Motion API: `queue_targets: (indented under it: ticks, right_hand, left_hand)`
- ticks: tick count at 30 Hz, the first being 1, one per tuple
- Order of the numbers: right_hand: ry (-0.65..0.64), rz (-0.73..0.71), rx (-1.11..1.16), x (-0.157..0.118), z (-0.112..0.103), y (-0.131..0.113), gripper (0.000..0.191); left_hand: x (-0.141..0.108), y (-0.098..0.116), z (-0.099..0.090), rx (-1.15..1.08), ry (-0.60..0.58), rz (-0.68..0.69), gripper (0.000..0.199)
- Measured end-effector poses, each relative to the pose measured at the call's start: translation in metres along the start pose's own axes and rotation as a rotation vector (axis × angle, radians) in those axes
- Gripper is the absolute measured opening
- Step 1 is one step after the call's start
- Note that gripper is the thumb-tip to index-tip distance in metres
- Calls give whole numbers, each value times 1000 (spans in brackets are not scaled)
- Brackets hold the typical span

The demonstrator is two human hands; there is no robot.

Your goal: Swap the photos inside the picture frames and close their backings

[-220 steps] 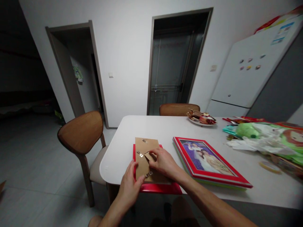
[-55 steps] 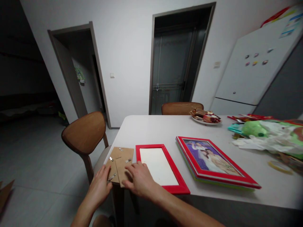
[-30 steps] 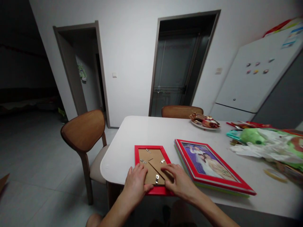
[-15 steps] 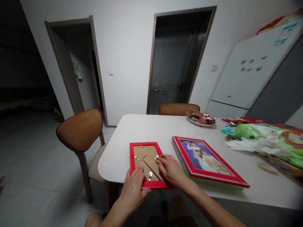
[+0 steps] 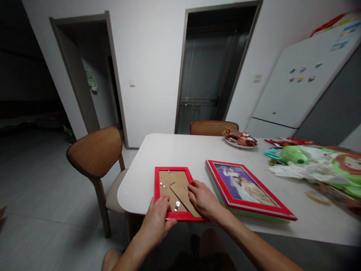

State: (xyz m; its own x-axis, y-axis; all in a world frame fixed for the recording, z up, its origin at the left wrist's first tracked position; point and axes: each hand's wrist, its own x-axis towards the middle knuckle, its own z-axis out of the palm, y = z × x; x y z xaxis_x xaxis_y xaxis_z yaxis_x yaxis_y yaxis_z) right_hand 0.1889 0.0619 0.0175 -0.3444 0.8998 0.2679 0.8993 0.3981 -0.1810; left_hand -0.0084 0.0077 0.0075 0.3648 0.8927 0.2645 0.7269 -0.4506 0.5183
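Observation:
A small red frame (image 5: 157, 180) lies face down at the table's near edge, its brown backing board (image 5: 176, 177) showing with metal clips and a dark slanting slot. My left hand (image 5: 158, 216) grips the frame's near left corner, thumb along the near rim. My right hand (image 5: 203, 199) rests over the right side, its bent fingers at the right clip (image 5: 185, 188), which they partly cover. To the right, a larger red frame (image 5: 229, 197) holding a photo lies face up on top of other frames, one with a green edge.
On the white table (image 5: 135, 177) are a plate of wrapped items (image 5: 241, 140) at the back, a green and white plastic bag (image 5: 316, 162) and a yellow tape roll (image 5: 317, 198) at the right. Wooden chairs (image 5: 97, 152) stand left and behind.
The fingers of my right hand have shifted slightly at the right clip, which is now more covered. The near clip is tilted a little more. The view has moved slightly.

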Motion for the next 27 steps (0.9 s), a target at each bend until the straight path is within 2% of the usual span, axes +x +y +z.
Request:
queue_targets:
  ticks: [3, 6, 8, 17, 21, 25, 27]
  right_hand:
    - [22, -117, 26, -12, -6, -16, 27]
    - [-25, -306, 110, -24, -10, -34, 24]
    - [-48, -352, 131, -27, -11, -41, 23]
    - [-49, -370, 146, -26, -12, -42, 18]
    - [-62, -394, 171, -28, -13, -40, 19]
    - [-37, -340, 209, -11, -6, -41, 27]
    - [-13, -285, 201, 5, 0, -46, 29]
  left_hand:
    - [-1, -5, -2, -36, 6, 15, 37]
    - [-1, -9, 0, -58, 27, 18, 33]
    - [-1, -11, 2, -68, 38, 26, 30]
    - [-1, -11, 1, -106, 56, 42, 32]
    - [-1, -13, 2, -115, 47, 23, 39]
    - [-1, -11, 0, -123, 23, -15, 53]
    - [-2, -7, -2, -129, 8, -6, 53]
